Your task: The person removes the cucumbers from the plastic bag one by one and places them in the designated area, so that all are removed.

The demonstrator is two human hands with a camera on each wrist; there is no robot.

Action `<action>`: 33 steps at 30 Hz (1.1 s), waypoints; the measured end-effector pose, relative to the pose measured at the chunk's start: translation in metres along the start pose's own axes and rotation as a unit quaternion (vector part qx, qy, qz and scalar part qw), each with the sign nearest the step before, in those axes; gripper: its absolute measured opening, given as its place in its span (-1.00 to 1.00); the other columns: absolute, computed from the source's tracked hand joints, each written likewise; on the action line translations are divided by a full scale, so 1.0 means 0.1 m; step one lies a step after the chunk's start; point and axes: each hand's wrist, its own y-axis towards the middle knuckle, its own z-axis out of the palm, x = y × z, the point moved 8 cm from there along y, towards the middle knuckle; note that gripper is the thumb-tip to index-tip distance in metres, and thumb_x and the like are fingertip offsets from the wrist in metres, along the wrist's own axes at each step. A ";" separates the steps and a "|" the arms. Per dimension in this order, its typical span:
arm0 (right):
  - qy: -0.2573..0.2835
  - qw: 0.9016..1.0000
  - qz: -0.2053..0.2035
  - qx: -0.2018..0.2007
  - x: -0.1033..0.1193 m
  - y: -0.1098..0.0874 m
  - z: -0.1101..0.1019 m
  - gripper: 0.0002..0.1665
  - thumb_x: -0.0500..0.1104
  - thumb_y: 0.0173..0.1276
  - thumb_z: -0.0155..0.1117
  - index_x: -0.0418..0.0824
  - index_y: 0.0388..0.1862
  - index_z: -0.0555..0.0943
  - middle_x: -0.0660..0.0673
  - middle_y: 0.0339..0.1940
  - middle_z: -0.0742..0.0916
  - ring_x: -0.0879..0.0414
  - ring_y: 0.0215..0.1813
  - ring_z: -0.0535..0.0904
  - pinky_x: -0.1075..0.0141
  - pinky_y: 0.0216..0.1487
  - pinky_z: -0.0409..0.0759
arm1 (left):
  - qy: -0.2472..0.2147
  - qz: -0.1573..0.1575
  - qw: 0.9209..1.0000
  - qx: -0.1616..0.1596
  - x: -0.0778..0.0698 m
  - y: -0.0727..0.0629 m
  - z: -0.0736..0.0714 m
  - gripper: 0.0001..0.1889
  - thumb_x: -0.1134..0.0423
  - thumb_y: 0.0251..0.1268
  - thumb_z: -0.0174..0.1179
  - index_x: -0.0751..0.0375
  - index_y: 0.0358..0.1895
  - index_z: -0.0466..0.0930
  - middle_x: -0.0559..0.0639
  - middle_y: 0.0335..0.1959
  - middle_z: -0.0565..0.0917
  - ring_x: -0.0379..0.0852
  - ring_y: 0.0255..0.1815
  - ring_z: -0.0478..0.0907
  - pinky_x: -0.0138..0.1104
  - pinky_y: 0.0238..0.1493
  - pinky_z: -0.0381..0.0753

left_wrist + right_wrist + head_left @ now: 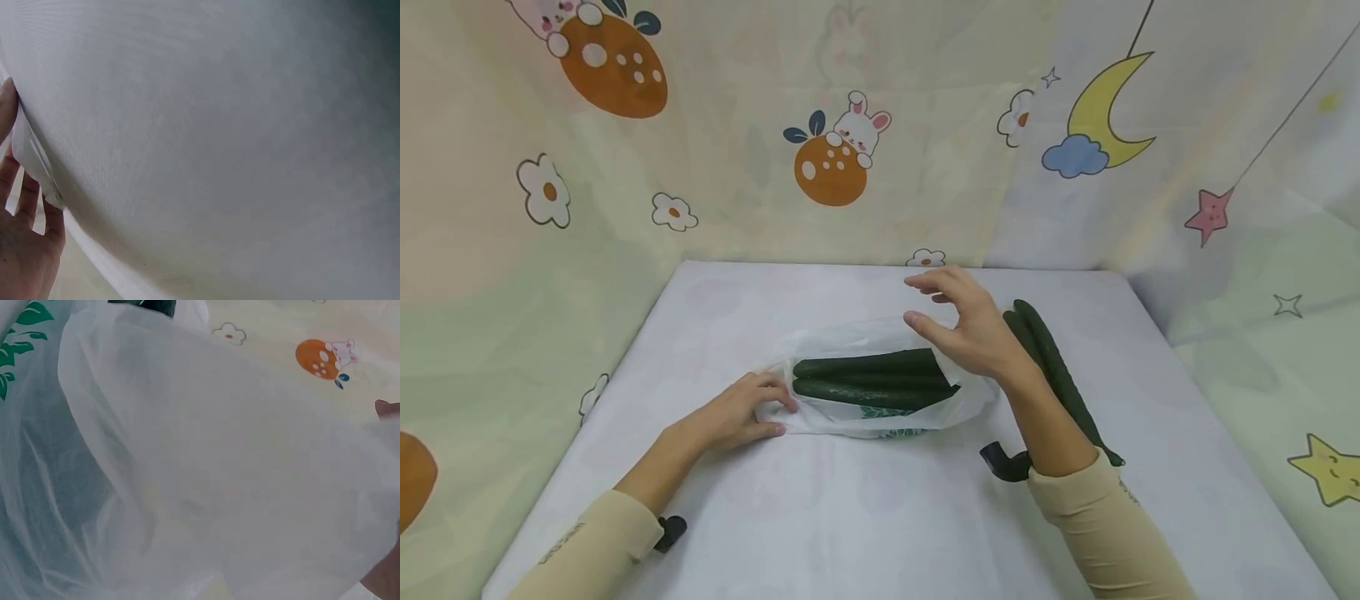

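Beige cloth makes the left sleeve (587,533), which we see first, with a black piece (672,533) at its cuff. Next comes the left hand (741,414), touching the gathered left end of a white plastic bag (850,340); its thumb and fingers stand apart at the tips, but even with the left wrist view we cannot tell whether they pinch the plastic. We find the bag lying on its side on the white bench (850,517), green print on its near wall, with dark green cucumbers (872,365) lying lengthwise in its opening. Above its right end we see the right hand (966,329), thumb and fingers well apart, nothing between them in the head view. Farther right, we see two loose cucumbers (1063,375) side by side on the bench, outside the bag and partly hidden by the right forearm (1045,417). Last, we note a yellow star (1330,469) on the patterned backdrop.
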 end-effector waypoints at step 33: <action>-0.025 0.997 -0.079 -0.001 0.58 0.17 0.31 -0.54 -0.20 0.36 0.43 -0.19 0.23 0.64 -0.08 0.12 0.65 0.08 0.15 0.56 0.17 0.21 0.58 | 0.006 0.019 1.000 -0.011 -0.01 -0.04 -0.03 -0.73 0.12 0.24 0.48 -0.23 -0.02 0.70 -0.17 0.10 0.59 0.02 0.18 0.46 0.06 0.22 0.45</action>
